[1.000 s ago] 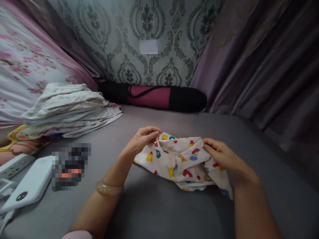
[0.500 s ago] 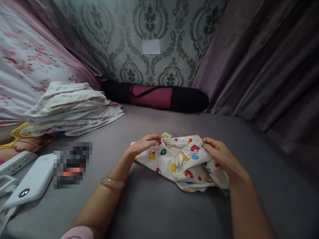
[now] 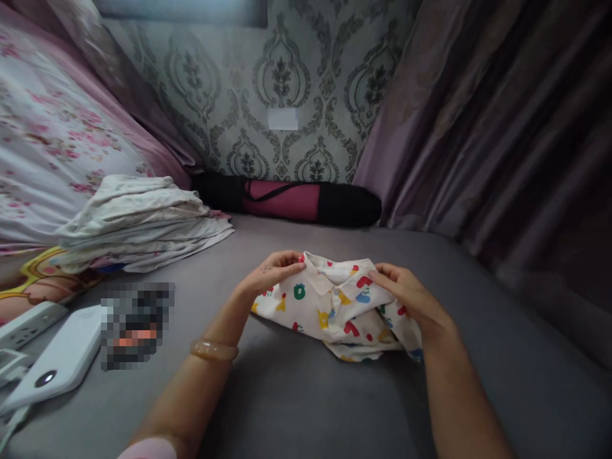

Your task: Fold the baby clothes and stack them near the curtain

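A small white shirt (image 3: 310, 305) with a collar and colourful prints lies crumpled on the grey bed sheet (image 3: 287, 401), its neck raised. My left hand (image 3: 273, 271) pinches the shirt beside the left end of the collar, thumb on the near side. At the collar's right end, my right hand (image 3: 406, 287) grips the fabric between thumb and fingers. The shirt's front is bunched below the buttons, and its lower part is folded underneath. A bangle (image 3: 214, 350) circles my left wrist.
Folded clothes (image 3: 138, 223) are piled at the left. A black and maroon long bag (image 3: 282, 201) lies against the wall. Near left are a white power bank (image 3: 60, 357), a power strip (image 3: 33, 325) and a blurred-out dark object (image 3: 136, 325). Curtains (image 3: 421, 134) hang at both sides.
The camera view has tilted up slightly. Both hands have lifted the collar a little and now hold it straighter, with the neck opening showing more upright.
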`<state>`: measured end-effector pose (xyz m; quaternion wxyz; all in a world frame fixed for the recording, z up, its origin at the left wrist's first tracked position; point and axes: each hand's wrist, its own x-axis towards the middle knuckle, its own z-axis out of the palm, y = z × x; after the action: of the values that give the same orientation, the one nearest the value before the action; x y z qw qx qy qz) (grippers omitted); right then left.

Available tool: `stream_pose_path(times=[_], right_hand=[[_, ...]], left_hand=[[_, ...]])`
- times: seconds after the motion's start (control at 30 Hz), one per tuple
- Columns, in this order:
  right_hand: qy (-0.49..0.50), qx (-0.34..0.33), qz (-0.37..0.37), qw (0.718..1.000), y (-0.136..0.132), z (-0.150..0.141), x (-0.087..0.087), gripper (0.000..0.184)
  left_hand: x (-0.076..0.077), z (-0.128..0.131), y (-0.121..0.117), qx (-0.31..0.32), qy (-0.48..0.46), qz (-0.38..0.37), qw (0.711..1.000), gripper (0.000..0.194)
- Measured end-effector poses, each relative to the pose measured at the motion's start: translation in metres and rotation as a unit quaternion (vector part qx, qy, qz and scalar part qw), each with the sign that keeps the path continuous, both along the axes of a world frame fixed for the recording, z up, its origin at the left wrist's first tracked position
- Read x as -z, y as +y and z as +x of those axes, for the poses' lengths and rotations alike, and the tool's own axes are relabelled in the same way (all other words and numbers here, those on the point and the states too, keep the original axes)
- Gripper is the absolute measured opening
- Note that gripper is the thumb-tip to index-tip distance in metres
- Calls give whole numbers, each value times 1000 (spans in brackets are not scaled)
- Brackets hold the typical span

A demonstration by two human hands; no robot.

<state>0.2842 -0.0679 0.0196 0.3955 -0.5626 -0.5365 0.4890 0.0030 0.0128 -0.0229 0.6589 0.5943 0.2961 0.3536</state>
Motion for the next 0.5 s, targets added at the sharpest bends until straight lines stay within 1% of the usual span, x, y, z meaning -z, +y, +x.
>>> stream_pose_path(times=[0.1, 0.17, 0.23, 0.3, 0.37, 0.43, 0.5], right_hand=[[-13, -14, 22, 1000, -4, 2, -11, 40], [-20, -13, 42, 999, -5, 5, -21, 41], [-31, -8, 70, 997, -3, 7, -32, 41], [-51, -11, 111, 992, 4, 9, -44, 41], [-88, -11, 167, 982, 14, 11, -59, 42], [-141, 1, 227, 964, 26, 11, -76, 44], [-210, 23, 290, 933, 38, 9, -95, 45]], left_hand=[[-30, -1, -5, 35, 16, 30, 999, 39], [-50, -3, -6, 57, 55, 62, 995, 37], [-68, -4, -4, 48, 104, 117, 987, 32], [-82, -3, 2, -1, 132, 197, 971, 30], [-95, 0, 10, -66, 141, 291, 944, 30], [-107, 4, 17, -127, 151, 383, 902, 29], [-120, 9, 25, -187, 165, 455, 855, 29]])
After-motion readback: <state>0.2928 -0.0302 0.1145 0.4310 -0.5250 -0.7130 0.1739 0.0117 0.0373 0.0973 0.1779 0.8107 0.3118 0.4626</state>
